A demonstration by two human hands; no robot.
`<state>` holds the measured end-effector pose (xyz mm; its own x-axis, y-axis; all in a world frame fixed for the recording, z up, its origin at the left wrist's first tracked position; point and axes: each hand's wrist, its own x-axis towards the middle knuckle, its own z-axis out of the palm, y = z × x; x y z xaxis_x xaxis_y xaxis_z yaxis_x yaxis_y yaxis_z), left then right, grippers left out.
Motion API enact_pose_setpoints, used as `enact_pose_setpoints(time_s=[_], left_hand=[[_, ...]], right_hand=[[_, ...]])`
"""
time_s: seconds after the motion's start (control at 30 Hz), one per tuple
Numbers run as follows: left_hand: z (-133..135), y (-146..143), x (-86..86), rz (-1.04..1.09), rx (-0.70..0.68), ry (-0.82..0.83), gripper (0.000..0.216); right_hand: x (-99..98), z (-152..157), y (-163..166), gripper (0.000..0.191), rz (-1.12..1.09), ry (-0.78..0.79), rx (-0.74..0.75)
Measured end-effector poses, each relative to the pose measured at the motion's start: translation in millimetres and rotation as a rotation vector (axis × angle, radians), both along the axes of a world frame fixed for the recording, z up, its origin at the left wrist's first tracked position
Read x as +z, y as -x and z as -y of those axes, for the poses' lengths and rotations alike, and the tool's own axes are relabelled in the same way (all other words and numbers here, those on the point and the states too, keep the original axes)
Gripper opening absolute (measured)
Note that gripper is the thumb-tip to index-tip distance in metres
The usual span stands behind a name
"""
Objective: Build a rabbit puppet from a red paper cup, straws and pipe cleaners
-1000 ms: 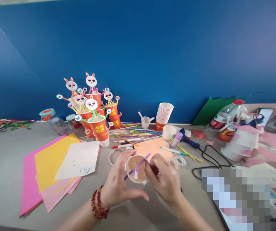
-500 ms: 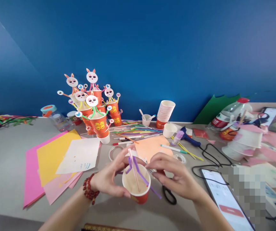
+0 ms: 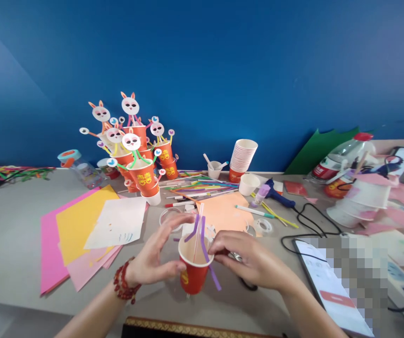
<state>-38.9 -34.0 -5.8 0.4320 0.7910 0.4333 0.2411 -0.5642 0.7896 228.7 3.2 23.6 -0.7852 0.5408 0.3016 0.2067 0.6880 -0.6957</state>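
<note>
A red paper cup [image 3: 194, 278] with a gold print stands upright, slightly tilted, in front of me. A thin pale pink-and-white straw [image 3: 198, 234] rises from inside it. Two bent purple pipe cleaners [image 3: 205, 239] are at the cup too; the right one crosses the rim and its end hangs outside. My left hand [image 3: 154, 256] curves around the cup's left side with fingers apart, its thumb tip against or very near the wall. The fingers of my right hand [image 3: 240, 256] pinch the cup's right rim beside the purple pipe cleaner. Silver metal shows under that hand.
Stacked red cup figures with rabbit faces [image 3: 131, 142] stand at the back left. Coloured paper sheets [image 3: 49, 249] lie left. Behind the cup are sticks and markers [image 3: 202, 188], a cup stack [image 3: 243, 157] and a blue glue gun [image 3: 281, 199]. A phone [image 3: 314, 263] and cable lie right.
The cup has tipped more upright, showing more of its red side. My right hand has closed in on the rim, and my left fingers have loosened slightly away from the cup.
</note>
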Motion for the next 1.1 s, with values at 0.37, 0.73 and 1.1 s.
enact_pose_setpoints(time_s=[0.37, 0.73, 1.1], left_hand=[[41.0, -43.5, 23.6, -0.438, 0.369, -0.446, 0.038], [27.1, -48.9, 23.9, -0.311, 0.321, -0.261, 0.033], [20.2, -52.9, 22.1, -0.23, 0.334, -0.188, 0.025]], right_hand=[[-7.3, 4.4, 5.1, 0.011, -0.022, -0.152, -0.097], [-20.5, 6.9, 8.3, 0.018, -0.157, -0.263, -0.192], [-43.1, 9.6, 18.9, 0.016, -0.229, -0.61, -0.228]])
